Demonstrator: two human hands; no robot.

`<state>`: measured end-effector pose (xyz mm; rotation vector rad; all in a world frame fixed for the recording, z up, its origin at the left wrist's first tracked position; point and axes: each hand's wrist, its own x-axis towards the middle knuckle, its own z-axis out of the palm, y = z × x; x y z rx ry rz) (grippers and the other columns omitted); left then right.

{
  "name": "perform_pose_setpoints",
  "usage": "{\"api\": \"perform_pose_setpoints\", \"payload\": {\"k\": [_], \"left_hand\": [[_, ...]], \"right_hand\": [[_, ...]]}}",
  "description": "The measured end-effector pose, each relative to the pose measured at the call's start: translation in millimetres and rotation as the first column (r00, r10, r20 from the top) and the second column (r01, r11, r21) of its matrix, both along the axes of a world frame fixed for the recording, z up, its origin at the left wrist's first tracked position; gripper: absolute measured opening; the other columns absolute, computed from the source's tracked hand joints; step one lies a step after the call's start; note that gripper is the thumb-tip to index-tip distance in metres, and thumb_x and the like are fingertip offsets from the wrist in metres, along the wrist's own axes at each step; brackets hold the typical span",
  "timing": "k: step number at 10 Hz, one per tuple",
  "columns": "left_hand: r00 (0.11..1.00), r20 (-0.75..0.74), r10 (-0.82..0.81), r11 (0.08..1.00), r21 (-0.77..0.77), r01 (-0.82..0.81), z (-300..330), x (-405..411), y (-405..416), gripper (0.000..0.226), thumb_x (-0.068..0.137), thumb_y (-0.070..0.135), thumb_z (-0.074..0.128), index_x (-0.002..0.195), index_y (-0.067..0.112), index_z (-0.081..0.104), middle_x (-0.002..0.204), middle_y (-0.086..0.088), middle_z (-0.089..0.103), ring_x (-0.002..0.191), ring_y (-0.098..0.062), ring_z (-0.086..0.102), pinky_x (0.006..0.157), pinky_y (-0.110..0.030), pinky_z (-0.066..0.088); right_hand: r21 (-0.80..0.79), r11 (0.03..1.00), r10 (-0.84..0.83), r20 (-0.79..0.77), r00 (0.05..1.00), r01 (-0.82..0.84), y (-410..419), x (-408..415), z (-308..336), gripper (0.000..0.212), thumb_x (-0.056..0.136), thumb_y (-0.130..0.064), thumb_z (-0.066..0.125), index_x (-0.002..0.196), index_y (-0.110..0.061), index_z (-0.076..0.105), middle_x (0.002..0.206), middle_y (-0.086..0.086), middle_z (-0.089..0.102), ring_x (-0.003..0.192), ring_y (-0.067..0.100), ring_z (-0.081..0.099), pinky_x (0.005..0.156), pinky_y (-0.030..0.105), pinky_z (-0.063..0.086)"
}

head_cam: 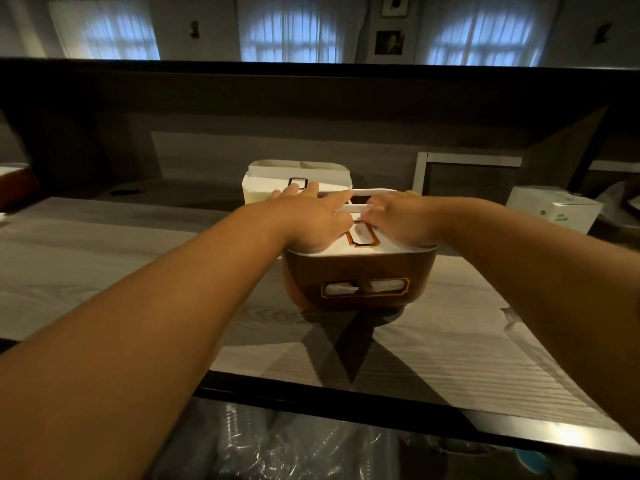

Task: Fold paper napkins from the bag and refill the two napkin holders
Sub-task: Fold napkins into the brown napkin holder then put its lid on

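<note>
Brown-bodied and white-lidded, the near napkin holder [360,271] stands on the counter [104,271], napkins showing white through its front slot. Both hands rest on its lid: the left hand [311,220] lies fairly flat, the right hand [401,220] curls at the lid's white handle, probably seating the lid. Just behind this holder stands the cream holder [298,181].

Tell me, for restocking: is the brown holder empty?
No. White napkins show through the brown holder's front slot; how full, cannot tell.
</note>
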<state>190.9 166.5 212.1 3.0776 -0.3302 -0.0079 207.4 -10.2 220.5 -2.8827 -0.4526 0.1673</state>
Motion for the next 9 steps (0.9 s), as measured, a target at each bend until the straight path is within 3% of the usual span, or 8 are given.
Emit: {"api": "perform_pose_setpoints", "payload": {"k": [2,3,4,5,6,7,8,9], "left_hand": [[1.000,0.015,-0.010,1.000,0.002,0.010,0,0,0,0.058,0.101,0.059,0.018,0.155,0.049,-0.002,0.168,0.002,-0.011,0.152,-0.033,-0.015,0.120,-0.058,-0.008],[0.994,0.080,0.072,0.987,-0.152,-0.059,-2,-3,-2,0.067,0.100,0.058,0.034,0.159,0.038,0.008,0.169,0.000,0.002,0.153,-0.035,0.002,0.122,-0.057,0.009],[0.962,0.074,0.261,0.815,-0.552,-0.179,0,-5,3,0.061,0.101,0.048,0.044,0.155,0.024,0.028,0.154,-0.009,0.038,0.128,-0.031,0.048,0.103,-0.043,0.045],[0.940,0.033,0.340,0.748,-0.615,-0.249,2,-7,9,0.045,0.105,0.036,0.041,0.141,0.011,0.047,0.128,-0.011,0.060,0.106,-0.027,0.059,0.082,-0.035,0.048],[0.947,0.036,0.320,0.744,-0.628,-0.228,2,-8,9,0.040,0.102,0.031,0.045,0.123,-0.001,0.059,0.122,-0.019,0.064,0.109,-0.037,0.061,0.075,-0.036,0.040],[0.947,0.016,0.321,0.715,-0.659,-0.231,1,-8,9,0.039,0.101,0.027,0.046,0.120,-0.004,0.061,0.120,-0.022,0.065,0.095,-0.036,0.058,0.074,-0.034,0.039],[0.944,0.006,0.331,0.670,-0.706,-0.230,2,-6,13,0.037,0.099,0.022,0.048,0.118,-0.006,0.063,0.120,-0.025,0.065,0.087,-0.034,0.056,0.074,-0.036,0.044],[0.927,-0.007,0.376,0.635,-0.726,-0.263,7,-8,13,0.033,0.101,0.016,0.049,0.129,0.003,0.060,0.115,-0.019,0.065,0.091,-0.028,0.061,0.081,-0.039,0.054]], "right_hand": [[-0.070,0.997,0.024,0.059,0.998,-0.020,-2,-15,3,0.034,0.107,-0.030,0.041,0.137,-0.018,0.054,0.124,0.002,0.059,0.109,0.017,0.054,0.095,0.031,0.043],[-0.089,0.996,0.015,0.215,0.976,0.004,-7,-15,1,0.039,0.102,-0.013,0.053,0.141,-0.016,0.053,0.127,0.004,0.061,0.109,0.018,0.059,0.097,0.030,0.051],[0.140,0.986,-0.106,0.120,0.987,0.089,-6,-17,7,0.042,0.104,-0.009,0.046,0.142,-0.025,0.055,0.131,0.004,0.058,0.114,0.025,0.056,0.103,0.036,0.048],[0.190,0.977,-0.131,0.199,0.971,0.093,-8,-10,3,0.042,0.102,-0.010,0.051,0.135,-0.034,0.061,0.135,0.001,0.058,0.121,0.026,0.051,0.107,0.040,0.043],[0.170,0.971,-0.205,0.236,0.950,0.168,-9,-10,3,0.049,0.101,-0.017,0.054,0.148,-0.027,0.045,0.154,0.006,0.042,0.142,0.033,0.032,0.117,0.049,0.024],[0.139,0.956,-0.274,0.100,0.957,0.259,-9,-13,3,0.047,0.104,-0.028,0.048,0.149,-0.014,0.040,0.132,0.008,0.055,0.119,0.027,0.053,0.098,0.035,0.038],[-0.043,0.974,-0.215,0.147,0.965,0.223,-13,-4,1,0.035,0.104,-0.028,0.050,0.134,-0.009,0.054,0.099,0.001,0.048,0.089,0.016,0.049,0.084,0.028,0.036],[0.034,0.968,-0.249,0.155,0.956,0.247,-13,6,1,0.038,0.102,-0.026,0.053,0.137,-0.011,0.052,0.105,0.005,0.050,0.096,0.021,0.048,0.085,0.029,0.038]]}}
